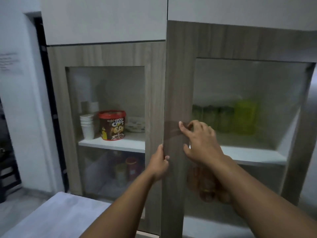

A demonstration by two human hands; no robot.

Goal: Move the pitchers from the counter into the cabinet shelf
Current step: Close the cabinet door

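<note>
I face a wood-grain cabinet with two glass-panelled doors. My left hand (159,163) grips the left edge of the right door (178,86), which stands slightly ajar toward me. My right hand (199,140) rests on that door's frame, fingertips pinching a strip of brown tape (171,131) stuck across it. Behind the right door's frosted glass, several green and yellow-green containers (226,117) stand on a white shelf (253,154); they are too blurred to tell whether they are pitchers. No pitcher on a counter is in view.
Behind the left door (106,54) stand stacked white paper cups (87,126), a red Choco Chips tub (112,125) and a dish. Jars sit on the lower shelf (127,169). A pale counter corner (56,215) lies below left. A dark doorway (10,152) opens at far left.
</note>
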